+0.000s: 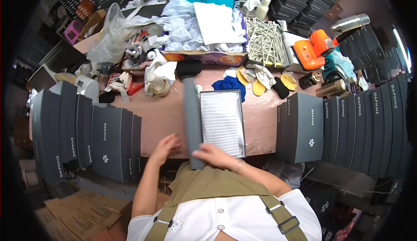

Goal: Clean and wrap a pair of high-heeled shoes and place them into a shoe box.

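A dark grey shoebox (243, 110) lies without its cover in front of me, filled with folded white tissue paper (221, 121). Its grey lid (192, 119) stands on its edge along the box's left side, slightly blurred. My right hand (216, 157) reaches over the near end of the box and grips the lid near its front corner. To the left of the lid, my left hand (166, 148) hovers over the table's front edge, apart from the lid. Its fingers are loosely bent, and nothing shows in them.
Rows of grey shoeboxes (108, 141) stand on the left, with more shoeboxes (306, 128) on the right. Behind lie a carton of crumpled white paper (204, 57), a tray of pale sticks (265, 41), an orange tape dispenser (312, 52), a blue cloth (230, 84) and a glass jar (158, 86).
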Motion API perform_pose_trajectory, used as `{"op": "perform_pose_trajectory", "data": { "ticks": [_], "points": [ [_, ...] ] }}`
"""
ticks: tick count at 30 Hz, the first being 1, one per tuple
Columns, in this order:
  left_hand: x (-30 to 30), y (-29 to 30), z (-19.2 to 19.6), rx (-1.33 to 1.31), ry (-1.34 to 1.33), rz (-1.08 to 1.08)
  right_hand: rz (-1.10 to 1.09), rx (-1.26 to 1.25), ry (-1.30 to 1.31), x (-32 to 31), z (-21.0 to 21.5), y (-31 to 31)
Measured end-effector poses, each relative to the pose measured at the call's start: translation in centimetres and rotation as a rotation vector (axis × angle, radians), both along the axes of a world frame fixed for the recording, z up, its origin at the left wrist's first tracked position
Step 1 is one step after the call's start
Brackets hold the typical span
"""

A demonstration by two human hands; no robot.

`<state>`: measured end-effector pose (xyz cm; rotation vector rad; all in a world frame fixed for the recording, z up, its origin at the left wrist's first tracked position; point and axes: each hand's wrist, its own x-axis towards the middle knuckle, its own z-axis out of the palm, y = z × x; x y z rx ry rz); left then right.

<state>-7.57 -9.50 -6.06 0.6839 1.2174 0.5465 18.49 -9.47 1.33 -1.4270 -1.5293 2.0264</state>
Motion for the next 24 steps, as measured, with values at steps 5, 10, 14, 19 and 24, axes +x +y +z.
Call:
{"op": "perform_pose_trajectory", "data": {
  "ticks": [5,10,14,19,24],
  "points": [
    [-5.2,-1.1,2.8,0.097,0.012,0.334,0.002,0.719,-0.18,0.0,-1.0,1.2],
    [-5.2,-0.2,0.0,0.296,0.494,0.564,-0.127,0.71,-0.844,8.4,-3.3,0.9],
    [-2.1,0.9,5.6,0.861,0.634,0.594,-0.158,0.487,-0.314,5.9,-3.8,-0.1],
    [6.1,1.8,11.7,1.054,0.466,0.001,-0.211,0.746,-0.842,6.8,-3.8,-1.4],
    [12.1,-0.4,8.8,0.772,0.083,-0.707,-0.216,0.816,-0.866,9.7,-5.7,-1.3]
  ]
}}
